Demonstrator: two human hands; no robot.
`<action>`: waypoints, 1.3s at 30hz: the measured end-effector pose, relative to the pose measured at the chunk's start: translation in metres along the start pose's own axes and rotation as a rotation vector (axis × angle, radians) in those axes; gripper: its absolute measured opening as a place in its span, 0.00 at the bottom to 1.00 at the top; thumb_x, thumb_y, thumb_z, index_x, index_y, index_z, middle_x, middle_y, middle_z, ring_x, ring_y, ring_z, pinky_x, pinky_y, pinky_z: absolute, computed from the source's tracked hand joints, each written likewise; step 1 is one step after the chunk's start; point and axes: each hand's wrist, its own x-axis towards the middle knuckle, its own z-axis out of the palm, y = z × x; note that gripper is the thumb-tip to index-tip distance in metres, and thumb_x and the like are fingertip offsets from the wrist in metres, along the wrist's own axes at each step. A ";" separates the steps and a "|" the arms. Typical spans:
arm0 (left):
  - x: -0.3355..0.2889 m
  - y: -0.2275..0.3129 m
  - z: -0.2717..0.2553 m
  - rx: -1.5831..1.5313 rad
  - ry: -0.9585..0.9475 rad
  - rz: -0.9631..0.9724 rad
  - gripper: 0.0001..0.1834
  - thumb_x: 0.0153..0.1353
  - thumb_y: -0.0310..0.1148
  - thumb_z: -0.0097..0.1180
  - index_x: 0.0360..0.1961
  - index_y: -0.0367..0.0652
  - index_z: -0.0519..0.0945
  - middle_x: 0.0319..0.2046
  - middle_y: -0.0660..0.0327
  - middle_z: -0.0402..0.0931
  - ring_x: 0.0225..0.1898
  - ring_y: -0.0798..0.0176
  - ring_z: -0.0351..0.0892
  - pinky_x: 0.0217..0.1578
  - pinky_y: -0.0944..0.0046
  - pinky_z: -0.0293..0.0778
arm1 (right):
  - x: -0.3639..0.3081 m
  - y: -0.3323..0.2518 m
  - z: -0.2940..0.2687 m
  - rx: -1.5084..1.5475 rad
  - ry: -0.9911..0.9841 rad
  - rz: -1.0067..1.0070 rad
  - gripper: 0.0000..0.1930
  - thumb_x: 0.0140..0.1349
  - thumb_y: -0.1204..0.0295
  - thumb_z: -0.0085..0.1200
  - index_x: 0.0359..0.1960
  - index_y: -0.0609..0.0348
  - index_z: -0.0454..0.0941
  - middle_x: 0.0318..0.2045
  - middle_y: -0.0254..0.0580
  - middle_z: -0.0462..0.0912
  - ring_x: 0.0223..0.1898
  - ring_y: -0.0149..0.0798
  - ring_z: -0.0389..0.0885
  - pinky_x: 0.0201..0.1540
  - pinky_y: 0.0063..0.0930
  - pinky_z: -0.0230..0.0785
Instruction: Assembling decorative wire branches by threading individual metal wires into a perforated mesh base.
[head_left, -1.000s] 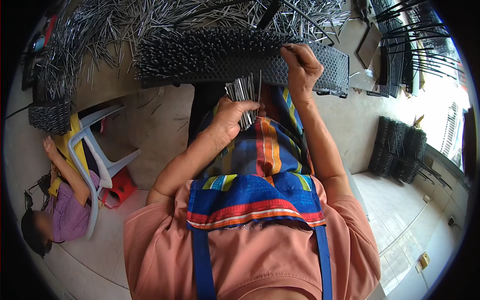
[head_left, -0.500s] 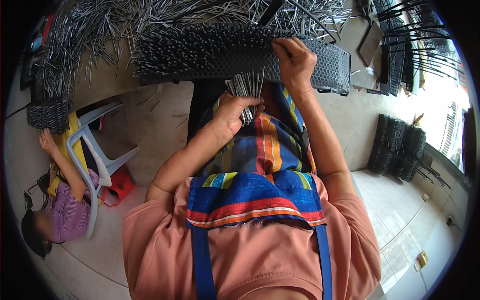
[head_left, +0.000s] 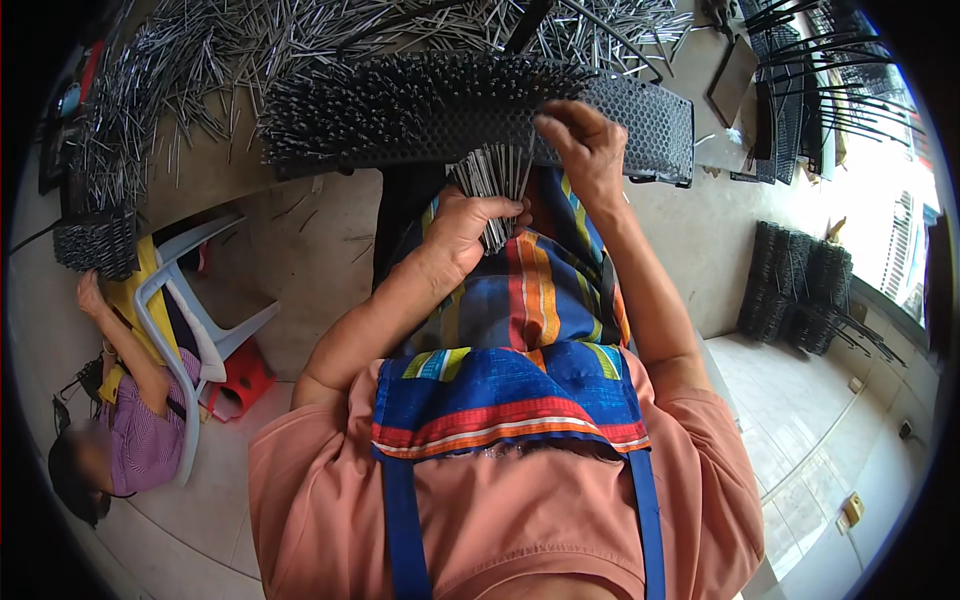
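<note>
A bundle of thin grey metal rods (head_left: pixel 492 172) is gripped upright in my left hand (head_left: pixel 462 225), just in front of the apron on my lap. The thumb lies across the rods, and their tops fan out a little. Above and to the right of the bundle is my right hand (head_left: pixel 592 150), its thumb and forefinger drawn together. Whether a rod is between those fingertips is too fine to make out. Behind both hands lies a long dark perforated rack (head_left: pixel 645 115). Rods stand densely in its left and far holes, while bare holes show at the right and along the near side.
Loose metal rods (head_left: pixel 215 60) are heaped across the table behind the rack. At the left, a co-worker's hand (head_left: pixel 90 295) touches a smaller block of rods (head_left: pixel 95 245), near a grey plastic chair (head_left: pixel 165 265). Black racks (head_left: pixel 790 285) stand on the floor at the right.
My right hand has come down from the rack's bare holes toward the bundle's tops, and its fingers have shifted. The left hand still holds the bundle in nearly the same place.
</note>
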 end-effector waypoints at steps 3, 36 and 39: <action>-0.003 0.001 0.011 0.026 -0.006 0.037 0.15 0.48 0.16 0.62 0.40 0.35 0.81 0.31 0.55 0.83 0.28 0.57 0.85 0.27 0.61 0.82 | -0.012 -0.004 -0.008 0.447 -0.269 0.480 0.05 0.58 0.77 0.58 0.35 0.64 0.83 0.20 0.29 0.78 0.19 0.21 0.70 0.20 0.20 0.60; 0.006 -0.008 -0.002 0.058 0.090 -0.016 0.12 0.50 0.15 0.58 0.37 0.34 0.80 0.28 0.49 0.83 0.26 0.54 0.84 0.24 0.60 0.80 | 0.021 0.015 -0.003 -0.153 0.281 -0.224 0.08 0.50 0.77 0.66 0.33 0.59 0.86 0.26 0.37 0.82 0.23 0.30 0.79 0.26 0.22 0.69; 0.006 -0.004 -0.001 0.049 0.094 -0.054 0.12 0.50 0.15 0.58 0.37 0.32 0.80 0.30 0.49 0.83 0.28 0.55 0.84 0.29 0.59 0.81 | 0.021 0.012 -0.005 -0.306 0.228 -0.248 0.07 0.53 0.74 0.65 0.34 0.55 0.86 0.25 0.38 0.79 0.22 0.37 0.79 0.26 0.27 0.69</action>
